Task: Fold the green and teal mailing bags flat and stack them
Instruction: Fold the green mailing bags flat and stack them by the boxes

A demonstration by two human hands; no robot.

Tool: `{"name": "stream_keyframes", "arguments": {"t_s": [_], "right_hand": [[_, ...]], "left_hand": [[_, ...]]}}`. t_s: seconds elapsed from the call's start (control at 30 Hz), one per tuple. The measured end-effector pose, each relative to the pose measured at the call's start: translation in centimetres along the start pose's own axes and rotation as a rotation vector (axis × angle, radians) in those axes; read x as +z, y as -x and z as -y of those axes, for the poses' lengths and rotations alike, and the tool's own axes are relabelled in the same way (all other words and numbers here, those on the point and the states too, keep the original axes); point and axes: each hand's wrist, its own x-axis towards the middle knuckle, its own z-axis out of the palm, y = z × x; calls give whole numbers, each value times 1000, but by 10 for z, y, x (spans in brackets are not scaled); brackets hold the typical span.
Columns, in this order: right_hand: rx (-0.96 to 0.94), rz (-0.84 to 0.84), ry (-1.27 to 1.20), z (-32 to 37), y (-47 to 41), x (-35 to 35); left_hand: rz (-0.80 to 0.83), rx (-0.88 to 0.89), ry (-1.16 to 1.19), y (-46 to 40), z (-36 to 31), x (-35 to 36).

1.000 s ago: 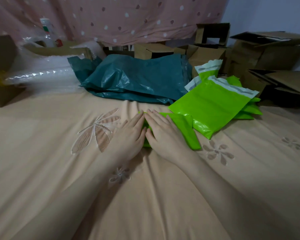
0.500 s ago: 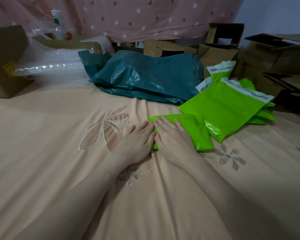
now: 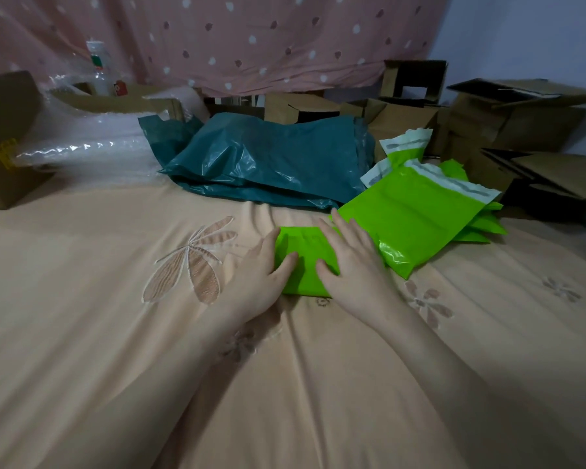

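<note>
A folded bright green mailing bag [image 3: 305, 255] lies on the peach bedsheet [image 3: 115, 333] in the middle of the view. My left hand [image 3: 263, 275] rests flat on its left edge, thumb on the bag. My right hand [image 3: 352, 265] presses flat on its right half with the fingers spread. Right of it lies a pile of unfolded green bags [image 3: 416, 211] with white sealing strips. A heap of crumpled teal bags [image 3: 268, 160] sits behind.
Several open cardboard boxes [image 3: 521, 123] crowd the back right, and one box [image 3: 4, 137] stands at the far left. Bubble wrap [image 3: 92, 150] and a plastic bottle [image 3: 99, 69] lie at the back left. A pink dotted curtain [image 3: 234, 35] hangs behind.
My hands were side by side on the folded green bag's left end. They have spread apart, the right hand sliding rightward over the bag. The camera view also shifted.
</note>
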Motion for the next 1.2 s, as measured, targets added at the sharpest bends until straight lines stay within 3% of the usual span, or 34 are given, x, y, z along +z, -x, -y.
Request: {"name": "stream_keyframes", "arguments": {"t_s": [0.17, 0.37, 0.57, 0.73, 0.9, 1.0, 1.1, 1.2], "right_hand": [[73, 26, -7, -8, 13, -3], [108, -71, -16, -9, 22, -23], [127, -239, -44, -23, 28, -57], [181, -248, -316, -40, 33, -84], [186, -292, -425, -51, 41, -95], [207, -391, -430, -57, 45, -97], [245, -471, -416, -69, 48, -101], [274, -519, -414, -83, 55, -109]], "left_hand": [[-46, 11, 244, 4, -13, 3], [-124, 134, 330, 8, -36, 1], [-92, 213, 479, 8, -66, -14], [-80, 196, 584, 7, -88, -21], [-175, 49, 884, 3, -107, -5], [-83, -50, 1002, 3, -120, 11], [116, -58, 895, 9, -135, 30], [175, -32, 832, 11, -150, 53]]}}
